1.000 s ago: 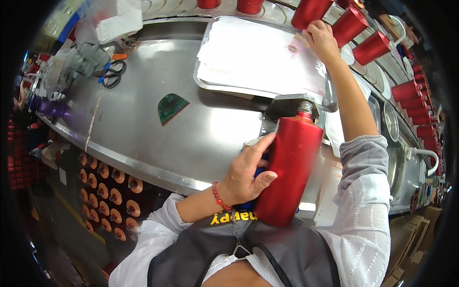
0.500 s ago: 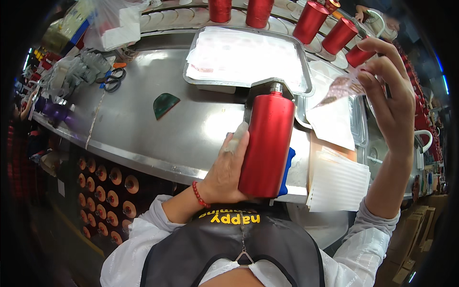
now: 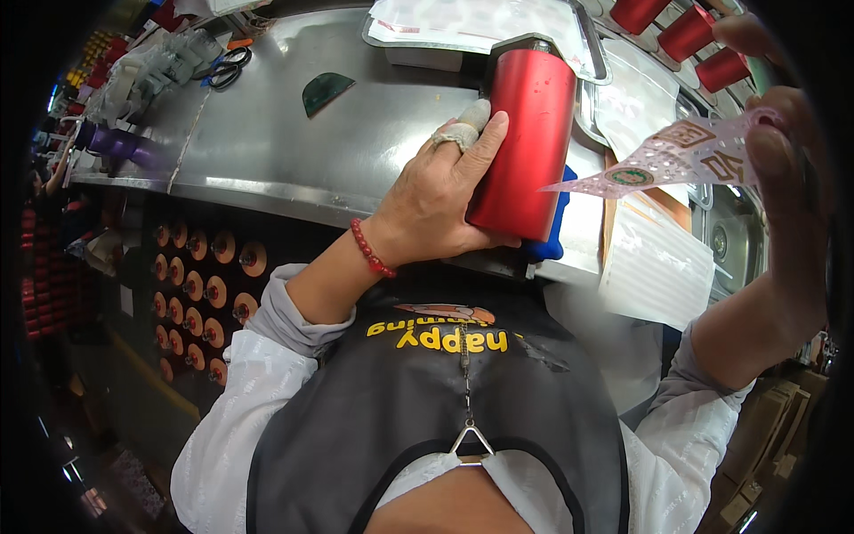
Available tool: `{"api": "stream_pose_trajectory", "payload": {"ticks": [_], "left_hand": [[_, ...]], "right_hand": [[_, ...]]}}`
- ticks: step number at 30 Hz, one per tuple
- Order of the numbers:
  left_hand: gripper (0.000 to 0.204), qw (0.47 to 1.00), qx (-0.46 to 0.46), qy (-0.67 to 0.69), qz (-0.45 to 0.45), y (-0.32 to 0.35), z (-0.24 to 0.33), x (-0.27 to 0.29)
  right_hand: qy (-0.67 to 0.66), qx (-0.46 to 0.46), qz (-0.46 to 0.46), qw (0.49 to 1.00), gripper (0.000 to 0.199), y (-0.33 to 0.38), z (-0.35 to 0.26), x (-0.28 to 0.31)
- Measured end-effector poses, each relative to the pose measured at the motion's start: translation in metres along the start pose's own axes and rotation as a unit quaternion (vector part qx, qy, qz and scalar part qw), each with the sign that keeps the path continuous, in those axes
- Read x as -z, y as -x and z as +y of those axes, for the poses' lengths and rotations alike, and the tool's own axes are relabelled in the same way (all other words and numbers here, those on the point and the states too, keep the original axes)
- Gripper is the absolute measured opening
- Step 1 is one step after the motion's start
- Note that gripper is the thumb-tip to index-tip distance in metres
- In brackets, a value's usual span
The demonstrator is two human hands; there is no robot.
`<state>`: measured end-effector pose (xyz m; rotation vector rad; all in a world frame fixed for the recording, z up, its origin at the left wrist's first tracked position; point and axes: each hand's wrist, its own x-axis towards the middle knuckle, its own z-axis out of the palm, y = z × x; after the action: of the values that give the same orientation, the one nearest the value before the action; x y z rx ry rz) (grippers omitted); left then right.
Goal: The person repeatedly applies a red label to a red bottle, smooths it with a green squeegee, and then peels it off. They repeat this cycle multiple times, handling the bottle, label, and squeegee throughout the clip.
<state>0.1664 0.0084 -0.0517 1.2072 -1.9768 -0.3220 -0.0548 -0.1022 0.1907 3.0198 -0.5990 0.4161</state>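
My left hand (image 3: 431,196) is closed around the left side and base of a matte red bottle (image 3: 531,142), which leans away from me with its short neck at the far end. Whitish covers wrap a finger of this hand. Drops of water dot the bottle near its shoulder. My right hand (image 3: 787,151), at the right rim of the view, pinches a thin, limp pinkish transfer film (image 3: 672,156) with gold and green printing. The film's pointed free end hangs close to the bottle's lower right side; whether they touch I cannot tell. Behind the bottle shows a dark angular holder (image 3: 486,82).
A tray (image 3: 391,43) with white sheets lies beyond the bottle. On the steel table are a dark green half-round scraper (image 3: 326,93) and black-handled scissors (image 3: 229,68). A blue piece (image 3: 553,233) and white foam sheets (image 3: 654,258) are at right. Red bottles (image 3: 687,34) stand far right.
The view has tilted down, so the bottle and table appear higher. My right hand has brought the film lower and nearer the bottle, spreading it out more. My left hand keeps its hold.
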Motion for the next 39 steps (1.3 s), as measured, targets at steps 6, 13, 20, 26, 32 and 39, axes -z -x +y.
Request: {"api": "stream_pose_trajectory", "payload": {"ticks": [6, 13, 20, 26, 32, 39], "left_hand": [[0.116, 0.996, 0.029, 0.076, -0.026, 0.002, -0.002, -0.003], [0.105, 0.953, 0.143, 0.265, -0.017, -0.004, 0.006, 0.001], [0.103, 0.947, 0.167, 0.273, -0.023, -0.004, 0.002, -0.005], [0.092, 0.954, 0.142, 0.264, 0.002, -0.008, 0.000, -0.007], [0.060, 0.996, 0.045, 0.080, 0.003, -0.050, -0.011, 0.009], [0.068, 0.999, 0.035, 0.010, -0.014, -0.059, -0.018, 0.007]], "right_hand": [[-0.196, -0.095, 0.110, 0.970, 0.016, -0.001, 0.000, -0.068], [-0.258, -0.157, 0.063, 0.951, 0.024, 0.005, 0.049, -0.164], [-0.270, -0.189, 0.073, 0.941, 0.024, 0.001, 0.052, -0.190], [-0.123, -0.174, 0.222, 0.951, 0.013, -0.002, 0.056, -0.193], [-0.166, -0.201, 0.191, 0.946, 0.038, 0.027, 0.007, -0.193], [-0.193, -0.224, 0.136, 0.946, 0.048, 0.035, -0.001, -0.196]]}}
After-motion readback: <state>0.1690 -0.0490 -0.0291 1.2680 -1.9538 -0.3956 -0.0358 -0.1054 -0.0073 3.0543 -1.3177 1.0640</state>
